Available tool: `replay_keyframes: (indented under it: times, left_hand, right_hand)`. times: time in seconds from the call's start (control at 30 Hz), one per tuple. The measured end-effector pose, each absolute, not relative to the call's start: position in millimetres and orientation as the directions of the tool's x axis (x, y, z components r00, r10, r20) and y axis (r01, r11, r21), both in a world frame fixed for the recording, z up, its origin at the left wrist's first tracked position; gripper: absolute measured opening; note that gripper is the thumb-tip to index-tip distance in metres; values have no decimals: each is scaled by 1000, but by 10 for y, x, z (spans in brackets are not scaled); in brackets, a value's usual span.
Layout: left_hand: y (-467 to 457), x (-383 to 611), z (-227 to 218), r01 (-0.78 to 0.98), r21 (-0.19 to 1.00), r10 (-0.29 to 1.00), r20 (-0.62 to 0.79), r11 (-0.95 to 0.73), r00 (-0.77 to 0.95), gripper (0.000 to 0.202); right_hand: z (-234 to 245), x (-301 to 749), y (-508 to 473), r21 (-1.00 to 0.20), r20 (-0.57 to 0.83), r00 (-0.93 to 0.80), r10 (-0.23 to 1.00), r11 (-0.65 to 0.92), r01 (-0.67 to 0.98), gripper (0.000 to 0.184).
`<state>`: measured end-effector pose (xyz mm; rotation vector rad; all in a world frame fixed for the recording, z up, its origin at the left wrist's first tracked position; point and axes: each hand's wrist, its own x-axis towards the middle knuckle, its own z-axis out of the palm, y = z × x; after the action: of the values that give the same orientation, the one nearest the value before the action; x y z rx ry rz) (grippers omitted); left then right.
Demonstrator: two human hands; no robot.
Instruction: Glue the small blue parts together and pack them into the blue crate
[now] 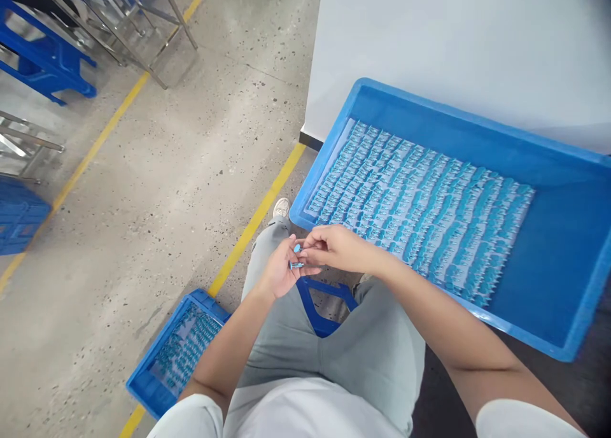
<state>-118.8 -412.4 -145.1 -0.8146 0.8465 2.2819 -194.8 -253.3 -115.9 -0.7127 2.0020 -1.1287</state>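
Observation:
My left hand (pixel 280 267) is in front of my lap with its fingers curled round small blue pieces with round, flat heads. One blue piece (pixel 296 266) lies across its fingers. My right hand (pixel 337 246) meets it from the right, finger and thumb pinched at a blue disc-headed piece (pixel 297 248). Fingers partly hide both pieces. Just beyond my hands, a large blue tray (pixel 554 247) holds many similar blue pieces (pixel 420 202) in wavy rows on a white sheet. Low on my left, a smaller blue crate (pixel 143 381) contains more rows of them.
A white panel (pixel 458 43) rises behind the large tray. Yellow lines (pixel 258 225) cross the speckled floor. At the upper left are a blue plastic stool (pixel 48 62) and metal-legged stools (pixel 143 34). A stacked blue crate (pixel 21 215) stands at the left edge.

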Motion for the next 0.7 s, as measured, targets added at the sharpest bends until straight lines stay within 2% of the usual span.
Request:
replay_keyframes:
  times: [0.07,0.17,0.33,0.47,0.57,0.7]
  left_hand:
    - [-4158,-1187,-1423,-638,467,200,-689,-612,-697,35]
    - [-4197,-1178,-1362,-567,581,104,-639,-584,-762,37]
    - [-4165,-1172,-1315,-528,632,119,-572,-567,-812,36]
    - [-4089,-1177,-1361,-487,644,59,-567,-590,-822,28]
    - [-4035,-1185,-1403,-438,702,-41,-552,-562,-833,27]
    - [-3967,-1201,-1449,-376,755,-177,-537,-537,-825,29]
  right_hand:
    - [-1155,-2004,-2476,-899,-367,-587,-722,438,23,30]
    - [-1139,-2097,-2410,-893,-429,-544,-721,428,136,38]
    - [-1116,-2225,-2364,-871,-492,-388,-779,440,221,40]
    - [-1144,-2244,-2370,-854,-518,-355,-778,445,270,42]
    - [-1159,-2204,-2381,-860,-508,-494,-705,447,246,41]
    - [-1118,-2127,-2391,-831,-386,-736,-555,557,16,34]
